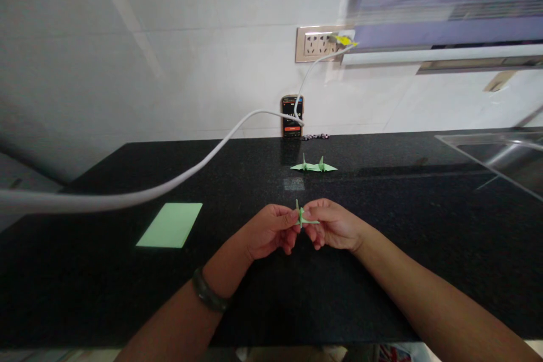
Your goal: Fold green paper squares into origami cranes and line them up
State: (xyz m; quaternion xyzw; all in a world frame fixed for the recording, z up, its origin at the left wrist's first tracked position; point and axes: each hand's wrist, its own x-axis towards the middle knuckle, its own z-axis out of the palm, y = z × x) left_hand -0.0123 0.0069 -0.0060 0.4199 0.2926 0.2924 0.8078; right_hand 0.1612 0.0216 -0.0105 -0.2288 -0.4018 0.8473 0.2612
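A small folded piece of light green paper (pixel 302 216) is pinched between both hands above the black counter (pixel 382 226). My left hand (pixel 269 232) grips its left side with curled fingers; a dark band sits on that wrist. My right hand (pixel 333 225) pinches its right side. A finished green paper crane (pixel 314 166) rests on the counter farther back. A flat sheet of green paper (pixel 170 224) lies to the left of my hands.
A phone (pixel 292 116) leans upright against the white wall, plugged by a white cable (pixel 178 178) into a wall socket (pixel 318 43). A steel sink (pixel 500 155) is set into the counter at the right. Small beads lie beside the phone.
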